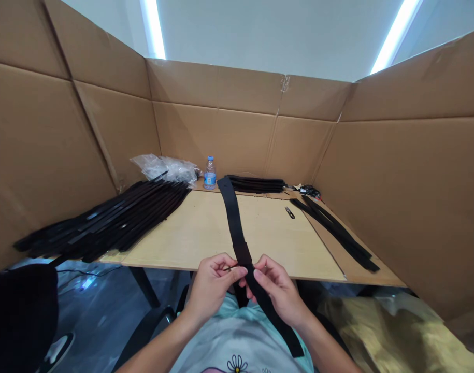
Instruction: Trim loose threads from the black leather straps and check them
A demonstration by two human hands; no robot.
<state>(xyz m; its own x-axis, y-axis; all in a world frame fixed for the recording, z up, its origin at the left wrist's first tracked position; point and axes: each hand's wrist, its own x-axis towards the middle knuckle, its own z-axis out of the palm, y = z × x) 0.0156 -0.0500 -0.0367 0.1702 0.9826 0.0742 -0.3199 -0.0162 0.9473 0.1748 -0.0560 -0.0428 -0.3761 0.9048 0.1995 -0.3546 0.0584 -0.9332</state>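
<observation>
A long black strap [232, 215] runs from over the table down across my lap, with a dark brown-black band [242, 253] around or across its middle. My left hand [217, 280] pinches the strap's left edge just below that band, thumb on top. On the opposite edge, my right hand [273, 282] grips the strap between thumb and fingers. The strap's upper end has small holes and reaches toward the back of the table; its lower end hangs over my shirt. Whether a small thing sits in my left fingertips is too fine to tell.
Many black strips [116, 217] lie piled at the left, and another stack [256, 184] is at the back. A water bottle [210, 173], plastic bag [167, 168], thread snips [289, 212], two straps [338, 230] and dark cords [309, 190] are on the table [190, 233]. Cardboard walls [217, 134] surround it.
</observation>
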